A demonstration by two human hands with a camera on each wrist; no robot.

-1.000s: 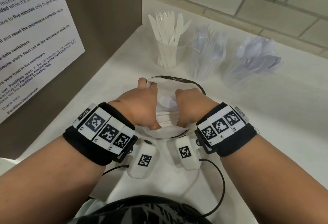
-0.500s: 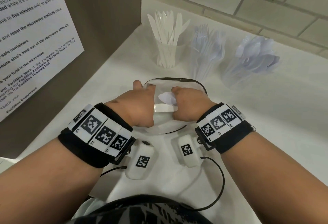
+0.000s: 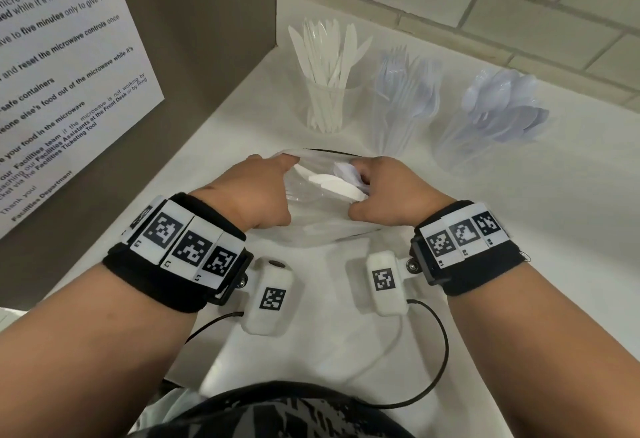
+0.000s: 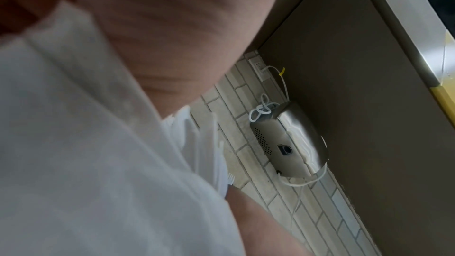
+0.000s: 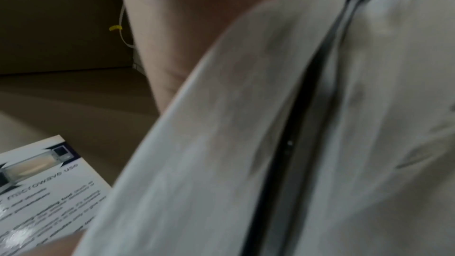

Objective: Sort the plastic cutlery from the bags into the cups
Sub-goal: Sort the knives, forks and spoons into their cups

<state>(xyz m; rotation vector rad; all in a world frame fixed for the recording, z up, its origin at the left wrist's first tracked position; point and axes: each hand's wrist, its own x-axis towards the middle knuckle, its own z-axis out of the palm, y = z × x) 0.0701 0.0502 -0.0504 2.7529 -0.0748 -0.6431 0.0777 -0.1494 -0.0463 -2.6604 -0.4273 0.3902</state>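
Note:
A clear plastic bag (image 3: 311, 226) with a dark zip edge lies on the white counter between my hands. My left hand (image 3: 258, 191) grips its left rim. My right hand (image 3: 384, 191) grips the right rim, and white cutlery (image 3: 341, 186) shows in the mouth beside its fingers. Behind stand three clear cups: one with white knives (image 3: 327, 91), one with clear forks (image 3: 403, 108), one with clear spoons (image 3: 498, 118). The wrist views show the blurred bag film (image 4: 86, 153) (image 5: 270, 143) close up.
A brown panel with a printed microwave notice (image 3: 59, 73) walls the left side. A tiled wall (image 3: 485, 4) runs behind the cups. A steel dispenser (image 4: 290, 143) with white cords hangs on the panel. Cables (image 3: 433, 351) trail from the wrist cameras over the counter.
Both hands have spread apart and pulled the bag's mouth wider. The cutlery inside has tipped from upright to lying across the opening near my right hand.

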